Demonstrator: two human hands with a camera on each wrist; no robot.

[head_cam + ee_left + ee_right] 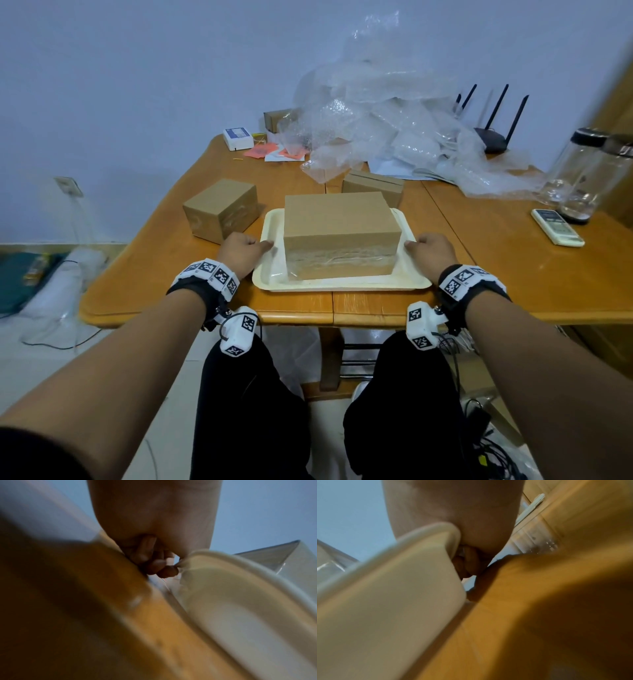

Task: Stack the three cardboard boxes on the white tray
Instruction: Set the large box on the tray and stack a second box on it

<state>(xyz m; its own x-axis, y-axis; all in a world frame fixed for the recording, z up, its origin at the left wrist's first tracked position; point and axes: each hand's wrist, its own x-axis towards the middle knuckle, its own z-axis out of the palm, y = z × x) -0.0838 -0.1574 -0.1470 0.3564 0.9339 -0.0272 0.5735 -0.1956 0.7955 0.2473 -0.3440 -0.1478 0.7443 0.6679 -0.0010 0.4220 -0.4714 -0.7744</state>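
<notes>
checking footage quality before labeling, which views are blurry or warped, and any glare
Head view: sharp in the centre, large box crisp, wide-angle bending at the edges, soft glare on the table. Left wrist view: heavily blurred, tray and fingers smeared. Right wrist view: equally soft, dark lower right.

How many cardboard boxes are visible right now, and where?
4: large box on the white tray; one box left of the tray; one behind it; a fourth at the table's far edge, partly under bubble wrap, which may hide others.

One box (339, 233) on tray (342, 284); others left (221, 209) and behind (373, 186).
</notes>
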